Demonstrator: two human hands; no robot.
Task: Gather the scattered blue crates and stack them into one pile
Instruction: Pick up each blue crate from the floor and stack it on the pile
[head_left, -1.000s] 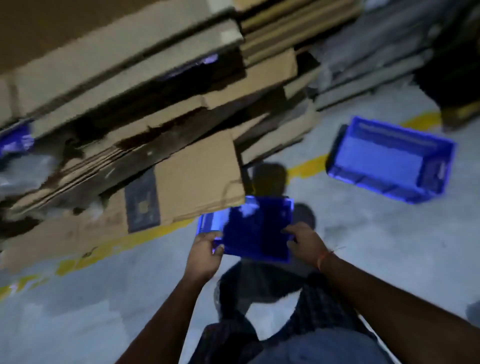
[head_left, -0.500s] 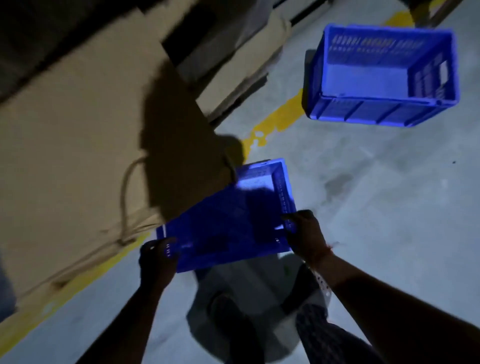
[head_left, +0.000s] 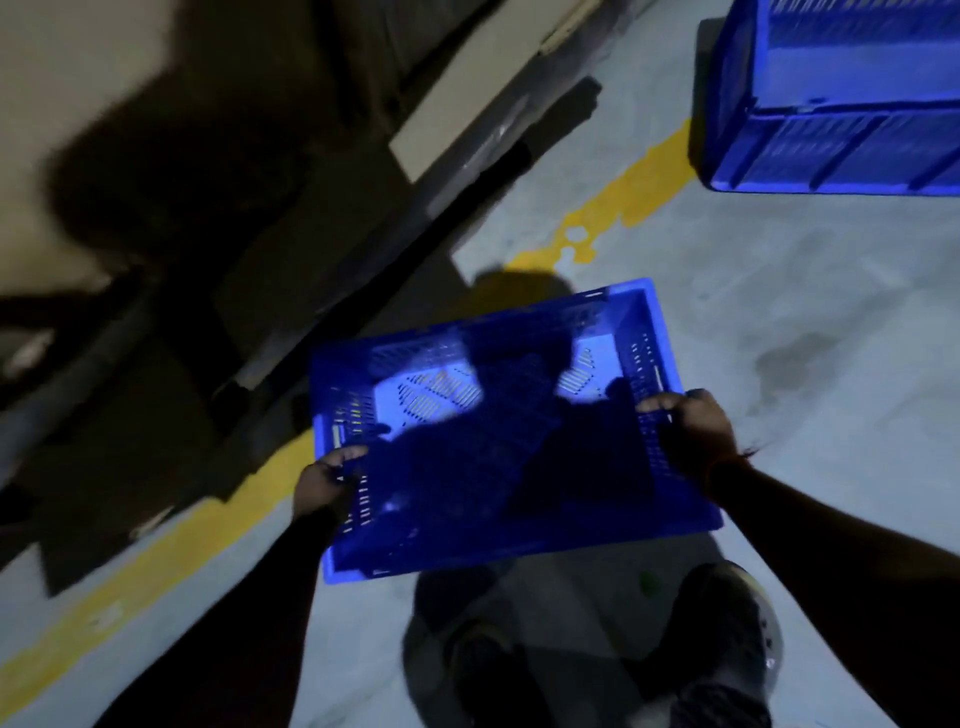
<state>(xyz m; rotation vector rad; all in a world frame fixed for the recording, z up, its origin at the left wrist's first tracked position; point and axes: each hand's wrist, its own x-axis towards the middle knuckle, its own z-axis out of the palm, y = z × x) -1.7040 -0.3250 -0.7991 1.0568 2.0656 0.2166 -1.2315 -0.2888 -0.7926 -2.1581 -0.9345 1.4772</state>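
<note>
I hold a blue slotted crate (head_left: 498, 431) in front of me above the grey floor, its open top facing up. My left hand (head_left: 324, 478) grips its left wall and my right hand (head_left: 688, 426) grips its right wall. My shadow darkens much of the crate's inside. A second blue crate (head_left: 841, 104) stands on the floor at the top right, partly cut off by the frame edge.
Flattened cardboard sheets (head_left: 467, 88) lie piled along the left and top. A yellow floor line (head_left: 613, 208) runs diagonally from the lower left toward the far crate. My feet (head_left: 727, 654) show at the bottom, on bare concrete floor (head_left: 831, 338).
The view has closed in and tilted down. The held crate now sits level and larger in front of me, and the far crate has slid toward the top right corner.
</note>
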